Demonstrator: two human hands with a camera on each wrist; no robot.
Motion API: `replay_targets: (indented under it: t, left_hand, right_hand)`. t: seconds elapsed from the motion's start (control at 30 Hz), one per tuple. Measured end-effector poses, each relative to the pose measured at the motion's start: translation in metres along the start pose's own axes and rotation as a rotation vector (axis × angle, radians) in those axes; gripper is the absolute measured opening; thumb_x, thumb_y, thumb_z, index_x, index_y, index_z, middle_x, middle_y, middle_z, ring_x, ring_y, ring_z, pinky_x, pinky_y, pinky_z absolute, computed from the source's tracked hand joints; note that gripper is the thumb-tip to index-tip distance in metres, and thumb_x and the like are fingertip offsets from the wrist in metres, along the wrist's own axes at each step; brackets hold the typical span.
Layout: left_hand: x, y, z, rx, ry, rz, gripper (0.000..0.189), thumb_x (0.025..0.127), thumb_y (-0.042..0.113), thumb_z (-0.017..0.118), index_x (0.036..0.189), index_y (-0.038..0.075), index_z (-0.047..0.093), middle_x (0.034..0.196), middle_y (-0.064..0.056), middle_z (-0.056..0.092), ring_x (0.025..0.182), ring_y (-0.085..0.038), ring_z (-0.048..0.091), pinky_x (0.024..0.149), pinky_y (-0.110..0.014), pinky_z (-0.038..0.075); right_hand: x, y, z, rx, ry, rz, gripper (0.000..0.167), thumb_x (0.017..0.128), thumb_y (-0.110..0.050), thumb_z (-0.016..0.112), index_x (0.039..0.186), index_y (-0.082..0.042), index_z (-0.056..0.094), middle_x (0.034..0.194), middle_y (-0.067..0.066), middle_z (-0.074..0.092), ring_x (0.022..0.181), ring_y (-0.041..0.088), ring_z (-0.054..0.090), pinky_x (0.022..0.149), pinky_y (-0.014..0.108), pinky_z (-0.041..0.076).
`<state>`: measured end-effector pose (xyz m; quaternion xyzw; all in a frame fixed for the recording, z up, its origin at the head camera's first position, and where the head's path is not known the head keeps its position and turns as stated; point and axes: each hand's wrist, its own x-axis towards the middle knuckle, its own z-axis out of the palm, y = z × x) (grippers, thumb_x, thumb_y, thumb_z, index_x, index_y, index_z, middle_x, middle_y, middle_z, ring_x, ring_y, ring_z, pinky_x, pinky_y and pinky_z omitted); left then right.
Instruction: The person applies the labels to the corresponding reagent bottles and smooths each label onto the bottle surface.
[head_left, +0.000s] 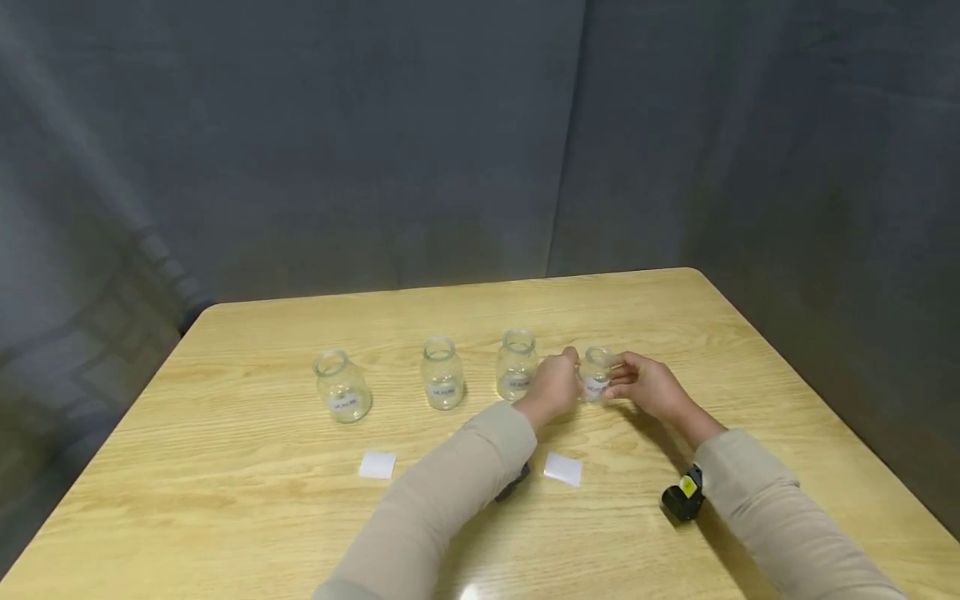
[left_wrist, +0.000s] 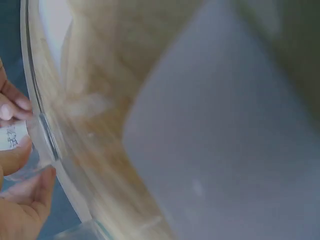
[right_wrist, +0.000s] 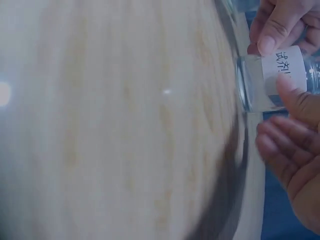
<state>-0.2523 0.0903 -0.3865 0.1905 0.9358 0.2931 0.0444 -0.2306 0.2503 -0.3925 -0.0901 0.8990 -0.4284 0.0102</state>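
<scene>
A clear glass jar (head_left: 597, 375) with a white label stands at the right end of a row of jars. My left hand (head_left: 553, 387) holds its left side, and my right hand (head_left: 651, 385) holds the other. In the right wrist view, the right thumb presses the label (right_wrist: 285, 70), which bears handwritten characters. The right fingers (right_wrist: 287, 142) lie loosely curled along the jar's side. Thumb and fingers of the left hand (left_wrist: 25, 200) grip the jar (left_wrist: 42, 137) in the left wrist view.
Three more labelled glass jars stand to the left: one near my left hand (head_left: 517, 367), a middle jar (head_left: 442, 375) and a far-left jar (head_left: 343, 387). Two white paper pieces, left (head_left: 377, 465) and right (head_left: 562, 468), lie on the wooden table (head_left: 247, 500). Grey curtains (head_left: 375, 150) hang behind.
</scene>
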Motion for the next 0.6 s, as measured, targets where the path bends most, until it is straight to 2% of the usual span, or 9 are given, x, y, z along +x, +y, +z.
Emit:
replay_targets:
  t: [0.07, 0.17, 0.2, 0.27, 0.33, 0.4, 0.5, 0.6]
  left_hand:
    - [-0.003, -0.003, -0.001, -0.029, -0.001, -0.031, 0.043, 0.074, 0.008, 0.066, 0.111, 0.003, 0.046, 0.083, -0.009, 0.062, 0.066, -0.013, 0.058, 0.063, -0.018, 0.047]
    - [-0.011, -0.010, -0.005, -0.063, -0.012, -0.044, 0.047, 0.076, 0.013, 0.065, 0.115, 0.000, 0.043, 0.069, -0.009, 0.060, 0.048, -0.010, 0.050, 0.053, -0.017, 0.046]
    - [-0.014, -0.013, -0.007, -0.071, -0.016, -0.038, 0.046, 0.077, 0.014, 0.065, 0.115, -0.001, 0.044, 0.070, -0.010, 0.060, 0.044, -0.009, 0.048, 0.050, -0.017, 0.046]
    - [-0.022, -0.018, -0.013, -0.129, -0.045, -0.030, 0.045, 0.079, 0.017, 0.062, 0.115, -0.002, 0.044, 0.081, -0.011, 0.062, 0.040, -0.009, 0.043, 0.051, -0.015, 0.045]
    - [-0.031, -0.025, -0.020, -0.141, -0.054, 0.000, 0.041, 0.081, 0.020, 0.060, 0.114, -0.001, 0.047, 0.096, -0.012, 0.061, 0.052, -0.011, 0.052, 0.058, -0.018, 0.047]
    - [-0.042, -0.031, -0.028, -0.163, -0.086, 0.020, 0.039, 0.084, 0.023, 0.056, 0.115, 0.001, 0.049, 0.112, -0.012, 0.054, 0.072, -0.015, 0.058, 0.069, -0.022, 0.047]
    - [-0.060, -0.043, -0.039, -0.176, -0.115, 0.036, 0.040, 0.085, 0.027, 0.054, 0.117, 0.003, 0.050, 0.117, -0.009, 0.052, 0.102, -0.023, 0.051, 0.080, -0.031, 0.045]
    - [-0.079, -0.059, -0.050, -0.215, -0.121, 0.031, 0.041, 0.086, 0.029, 0.052, 0.118, 0.003, 0.049, 0.119, -0.009, 0.050, 0.105, -0.026, 0.049, 0.082, -0.035, 0.044]
  right_hand:
    - [-0.002, -0.002, 0.001, -0.005, -0.030, 0.026, 0.033, 0.075, -0.003, 0.063, 0.103, 0.008, 0.049, 0.096, 0.022, 0.057, 0.089, 0.033, 0.054, 0.069, 0.031, 0.049]
    - [-0.006, -0.005, 0.002, -0.049, -0.056, 0.038, 0.030, 0.079, -0.005, 0.061, 0.103, 0.009, 0.050, 0.093, 0.019, 0.057, 0.088, 0.032, 0.054, 0.069, 0.034, 0.048]
    - [-0.007, -0.006, 0.002, -0.068, -0.059, 0.037, 0.029, 0.080, -0.006, 0.060, 0.103, 0.008, 0.051, 0.092, 0.018, 0.058, 0.087, 0.032, 0.054, 0.070, 0.035, 0.047]
    - [-0.009, -0.008, 0.002, -0.098, -0.054, 0.030, 0.026, 0.082, -0.009, 0.058, 0.102, 0.007, 0.053, 0.091, 0.015, 0.058, 0.087, 0.031, 0.054, 0.071, 0.037, 0.047]
    - [-0.011, -0.010, 0.002, -0.130, -0.050, 0.020, 0.024, 0.083, -0.012, 0.056, 0.100, 0.005, 0.055, 0.091, 0.014, 0.059, 0.087, 0.031, 0.055, 0.072, 0.039, 0.046]
    - [-0.013, -0.012, 0.002, -0.159, -0.046, 0.009, 0.024, 0.084, -0.015, 0.055, 0.100, 0.003, 0.056, 0.092, 0.014, 0.059, 0.088, 0.031, 0.055, 0.072, 0.040, 0.046]
    - [-0.016, -0.013, 0.001, -0.203, -0.037, -0.006, 0.027, 0.086, -0.018, 0.053, 0.102, 0.003, 0.055, 0.095, 0.016, 0.059, 0.089, 0.033, 0.054, 0.072, 0.041, 0.046]
    - [-0.021, -0.013, -0.002, -0.264, -0.015, -0.026, 0.031, 0.087, -0.021, 0.051, 0.105, 0.004, 0.054, 0.098, 0.020, 0.058, 0.090, 0.036, 0.053, 0.073, 0.046, 0.044]
